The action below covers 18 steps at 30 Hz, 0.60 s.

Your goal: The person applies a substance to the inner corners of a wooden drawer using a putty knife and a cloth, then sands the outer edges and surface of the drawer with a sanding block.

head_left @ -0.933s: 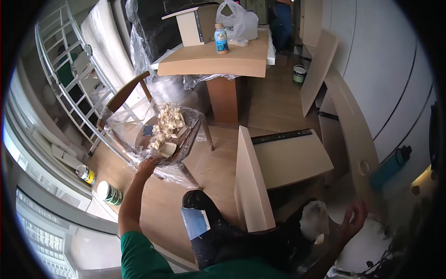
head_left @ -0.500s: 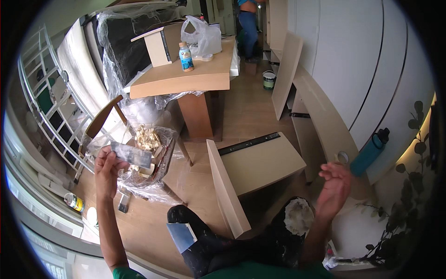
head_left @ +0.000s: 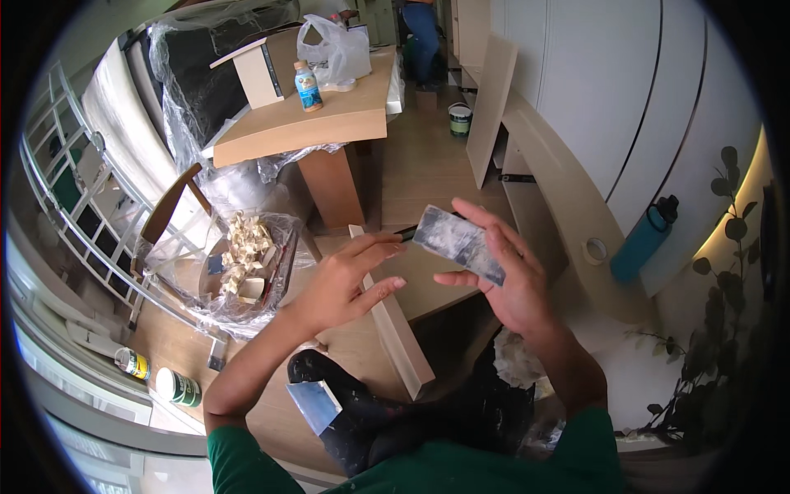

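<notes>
My right hand (head_left: 520, 288) holds a flat, dusty grey rectangular sanding pad (head_left: 455, 242), tilted, with whitish smears on its face. Just left of it, my left hand (head_left: 336, 284) is open, fingers and thumb apart, its fingertips a little short of the pad. Below both hands stands a pale wooden drawer-like piece, with a long upright edge board (head_left: 401, 342) and a flat panel (head_left: 432, 284). A dark strip along that panel is mostly hidden by my hands. A blue-grey sheet (head_left: 313, 407) lies on my left leg.
A plastic-wrapped chair (head_left: 284, 288) bears crumpled tape strips (head_left: 247, 255). Beyond it, a table (head_left: 329, 132) carries a bottle (head_left: 308, 86) and a plastic bag (head_left: 350, 58). Paint tins (head_left: 177, 387) stand at left. A teal flask (head_left: 643, 239) and tape roll (head_left: 594, 251) are right. A person (head_left: 421, 37) stands far off.
The sanding pad has passed from my left hand to my right. Both hands have come inward to the middle, and the view has shifted slightly.
</notes>
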Each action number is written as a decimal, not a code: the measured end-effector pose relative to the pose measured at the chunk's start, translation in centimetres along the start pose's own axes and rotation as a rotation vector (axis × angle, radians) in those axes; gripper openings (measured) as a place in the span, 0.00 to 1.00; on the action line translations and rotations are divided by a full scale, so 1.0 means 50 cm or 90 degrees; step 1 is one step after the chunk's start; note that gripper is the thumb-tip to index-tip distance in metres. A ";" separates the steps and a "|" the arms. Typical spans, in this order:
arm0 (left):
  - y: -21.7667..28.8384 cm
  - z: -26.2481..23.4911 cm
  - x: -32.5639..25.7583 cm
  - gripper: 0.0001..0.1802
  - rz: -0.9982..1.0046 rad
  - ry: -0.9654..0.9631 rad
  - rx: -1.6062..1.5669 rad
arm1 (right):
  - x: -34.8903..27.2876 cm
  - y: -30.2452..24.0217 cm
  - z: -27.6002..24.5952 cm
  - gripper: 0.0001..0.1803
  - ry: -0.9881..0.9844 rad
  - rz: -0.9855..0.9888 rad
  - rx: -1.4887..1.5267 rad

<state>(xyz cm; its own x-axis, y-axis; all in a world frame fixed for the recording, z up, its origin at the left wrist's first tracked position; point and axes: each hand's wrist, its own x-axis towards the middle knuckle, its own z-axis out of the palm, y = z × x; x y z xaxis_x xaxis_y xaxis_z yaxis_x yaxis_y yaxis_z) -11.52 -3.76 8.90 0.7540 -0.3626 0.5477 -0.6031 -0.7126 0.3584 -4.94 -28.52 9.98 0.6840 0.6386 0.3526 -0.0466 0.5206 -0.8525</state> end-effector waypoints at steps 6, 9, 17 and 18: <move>-0.084 -0.019 0.009 0.29 0.172 -0.202 0.223 | -0.024 -0.032 -0.072 0.30 0.107 0.017 0.059; -0.019 -0.011 0.030 0.29 0.176 -0.342 0.117 | -0.040 -0.037 -0.100 0.30 0.138 0.015 0.059; 0.119 0.027 -0.001 0.34 0.226 -0.415 -0.064 | -0.078 -0.032 -0.140 0.29 0.165 0.034 0.063; 0.122 0.028 -0.001 0.34 0.232 -0.410 -0.081 | -0.084 -0.029 -0.143 0.29 0.165 0.036 0.080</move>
<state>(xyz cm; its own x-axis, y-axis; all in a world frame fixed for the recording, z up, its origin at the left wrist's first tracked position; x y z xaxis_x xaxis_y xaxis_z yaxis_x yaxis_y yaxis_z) -14.85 -8.96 10.00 0.4812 -0.8695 0.1115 -0.8394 -0.4203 0.3447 -2.54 -35.98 6.97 0.8403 0.5105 0.1822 -0.1685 0.5656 -0.8073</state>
